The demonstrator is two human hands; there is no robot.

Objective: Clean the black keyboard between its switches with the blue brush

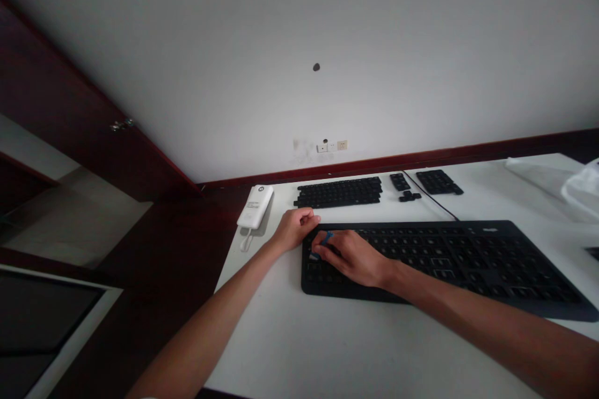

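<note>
A black keyboard (468,230) lies on the white table with its keycaps off, so bare key sockets show. My left hand (296,227) is closed at its top left corner, fingers curled against the edge. Over the left end of the key area, my right hand (349,255) pinches a small blue-handled brush (327,237). Its pale end points down among the sockets, partly hidden by the fingers. Behind the keyboard, removed keycaps lie grouped in a large block (339,192), a small cluster (410,196) and a number-pad block (437,181).
A white power bank (255,207) with a short strap lies near the table's left edge. The keyboard cable (430,198) runs back between the keycap groups. Clear plastic wrapping (580,190) lies at the right. Wall sockets (332,146) and a dark red door (84,100) stand beyond.
</note>
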